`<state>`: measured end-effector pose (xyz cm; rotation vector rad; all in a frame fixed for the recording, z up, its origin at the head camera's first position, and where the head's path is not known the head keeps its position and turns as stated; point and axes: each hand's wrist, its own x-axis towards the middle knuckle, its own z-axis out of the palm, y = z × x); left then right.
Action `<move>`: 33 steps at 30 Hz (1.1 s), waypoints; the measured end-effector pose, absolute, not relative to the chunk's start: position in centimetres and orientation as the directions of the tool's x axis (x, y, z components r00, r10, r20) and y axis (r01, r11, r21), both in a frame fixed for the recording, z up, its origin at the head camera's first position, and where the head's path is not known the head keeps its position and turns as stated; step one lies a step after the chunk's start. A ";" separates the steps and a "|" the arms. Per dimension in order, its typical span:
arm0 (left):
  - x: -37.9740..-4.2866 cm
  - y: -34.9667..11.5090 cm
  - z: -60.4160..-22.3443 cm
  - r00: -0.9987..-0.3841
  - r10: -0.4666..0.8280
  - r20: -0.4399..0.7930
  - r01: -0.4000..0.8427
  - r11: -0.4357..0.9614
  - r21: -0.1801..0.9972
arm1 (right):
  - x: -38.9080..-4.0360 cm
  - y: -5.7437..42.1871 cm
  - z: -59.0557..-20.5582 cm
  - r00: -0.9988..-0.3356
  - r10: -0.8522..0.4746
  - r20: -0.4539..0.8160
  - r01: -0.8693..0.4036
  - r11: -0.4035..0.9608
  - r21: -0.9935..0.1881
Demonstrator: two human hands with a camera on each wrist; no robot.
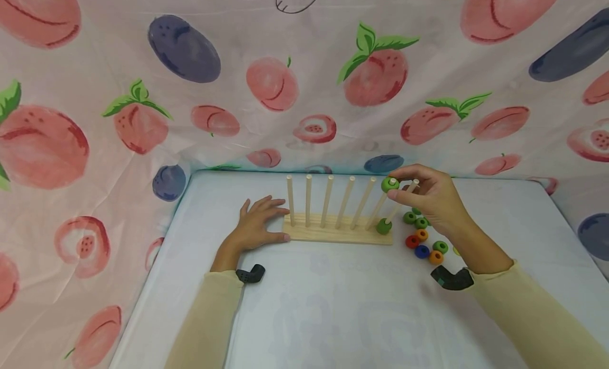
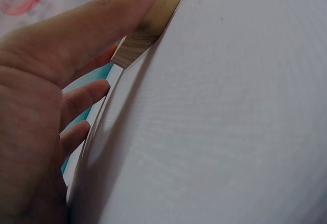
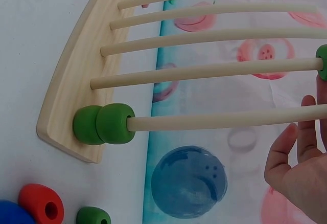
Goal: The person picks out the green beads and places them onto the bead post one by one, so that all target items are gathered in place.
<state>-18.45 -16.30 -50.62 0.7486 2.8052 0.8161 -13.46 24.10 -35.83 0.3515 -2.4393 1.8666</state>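
Note:
A wooden peg stand [image 1: 333,233] with several upright pegs lies across the white table. My left hand [image 1: 254,226] holds its left end, the thumb at the front edge and the other fingers spread at the end and behind. At the top of the second peg from the right, my right hand [image 1: 437,202] pinches a green bead [image 1: 388,187] between thumb and finger; the peg tip shows in its hole. Two green beads [image 3: 115,124] sit at the base of the rightmost peg in the right wrist view. The other pegs carry no beads.
Loose beads lie right of the stand, under and beside my right hand: several green ones [image 1: 409,218], a red bead [image 1: 412,242], a blue bead [image 1: 421,251], orange beads [image 1: 435,257] and part of a yellow one. A fruit-patterned cloth [image 1: 273,36] hangs behind the table.

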 end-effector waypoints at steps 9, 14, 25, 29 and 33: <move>-18.4 -16.3 -50.6 -0.871 0.491 0.005 0.416 0.733 0.538 | -13.4 24.1 -35.8 -0.974 -0.145 0.175 -0.207 0.255 -0.944; -18.4 -16.3 -50.5 -0.871 0.492 0.009 0.418 0.730 0.541 | -13.4 24.1 -35.8 -0.973 -0.149 0.177 -0.210 0.243 -0.947; -18.3 -16.2 -50.5 -0.872 0.490 0.008 0.417 0.733 0.537 | -13.4 24.1 -35.9 -0.973 -0.151 0.173 -0.207 0.245 -0.947; -18.4 -16.2 -50.5 -0.872 0.489 0.008 0.416 0.735 0.536 | -13.5 24.2 -35.9 -0.972 -0.157 0.175 -0.210 0.244 -0.947; -18.4 -16.2 -50.5 -0.873 0.488 0.010 0.417 0.735 0.535 | -13.6 24.2 -35.9 -0.970 -0.162 0.183 -0.219 0.236 -0.947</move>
